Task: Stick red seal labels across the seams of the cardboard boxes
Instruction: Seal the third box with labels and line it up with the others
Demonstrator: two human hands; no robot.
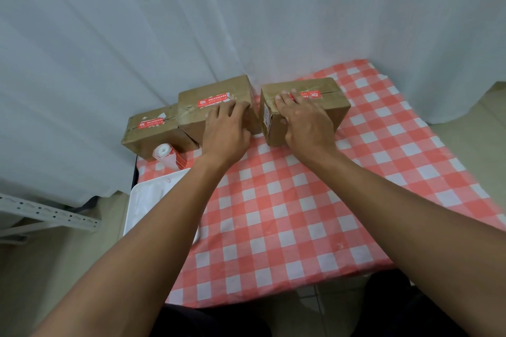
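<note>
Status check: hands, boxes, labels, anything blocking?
Left hand flat on middle box, right hand flat on right box. All three boxes, left box included, show red seal labels. Label roll lies near left box; nothing blocking.

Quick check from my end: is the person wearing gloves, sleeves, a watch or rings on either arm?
No. The left hand and right hand are bare, without gloves. Both forearms are uncovered to the frame's edge, so no sleeves show. No watch, bracelet or ring is visible on wrists or fingers.

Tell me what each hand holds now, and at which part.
The left hand rests on the middle box at its right end. The right hand rests on the right box at its left top edge.
</note>
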